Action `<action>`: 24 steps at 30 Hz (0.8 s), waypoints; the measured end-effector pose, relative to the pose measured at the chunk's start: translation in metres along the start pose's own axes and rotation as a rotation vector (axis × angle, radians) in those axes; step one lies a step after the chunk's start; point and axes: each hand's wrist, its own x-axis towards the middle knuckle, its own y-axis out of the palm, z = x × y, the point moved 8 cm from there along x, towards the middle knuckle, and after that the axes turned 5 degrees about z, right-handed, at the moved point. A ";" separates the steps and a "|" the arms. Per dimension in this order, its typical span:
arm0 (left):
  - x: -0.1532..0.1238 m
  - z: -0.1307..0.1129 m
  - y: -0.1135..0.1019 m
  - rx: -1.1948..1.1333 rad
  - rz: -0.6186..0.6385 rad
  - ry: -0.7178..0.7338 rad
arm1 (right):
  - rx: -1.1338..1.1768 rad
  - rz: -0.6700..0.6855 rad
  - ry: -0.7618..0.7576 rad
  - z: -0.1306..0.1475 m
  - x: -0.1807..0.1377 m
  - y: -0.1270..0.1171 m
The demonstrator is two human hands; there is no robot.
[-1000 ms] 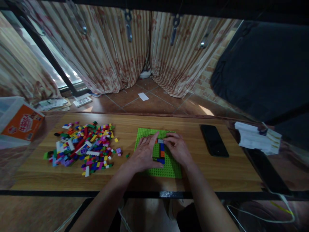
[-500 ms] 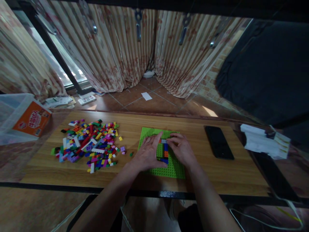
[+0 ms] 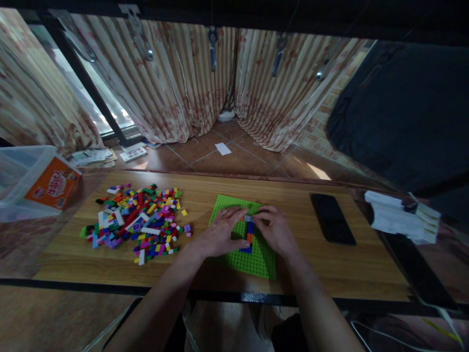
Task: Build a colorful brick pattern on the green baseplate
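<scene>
A green baseplate (image 3: 256, 261) lies on the wooden table in front of me. On it stands a short row of bricks, grey, blue and orange (image 3: 249, 232). My left hand (image 3: 220, 233) lies flat on the plate's left half, fingers stretched toward the grey brick at the row's far end. My right hand (image 3: 274, 230) rests on the right half, fingertips curled and pressed against that same grey brick (image 3: 248, 218). Both hands touch the row from either side.
A heap of several loose coloured bricks (image 3: 137, 222) lies left of the plate. A black phone (image 3: 332, 217) lies to the right, white folded paper (image 3: 401, 217) beyond it. A clear tub with an orange label (image 3: 34, 183) stands at the far left.
My hands stay on the brick row; the left fingers have flattened a little. The view has shifted slightly as my head moved.
</scene>
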 end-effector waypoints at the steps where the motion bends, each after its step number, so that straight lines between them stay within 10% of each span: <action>1: -0.001 -0.001 0.000 0.032 -0.006 0.015 | -0.003 0.000 -0.006 0.001 0.000 0.000; 24: -0.003 -0.018 0.011 0.334 -0.116 -0.297 | 0.002 0.029 0.043 0.001 0.003 0.002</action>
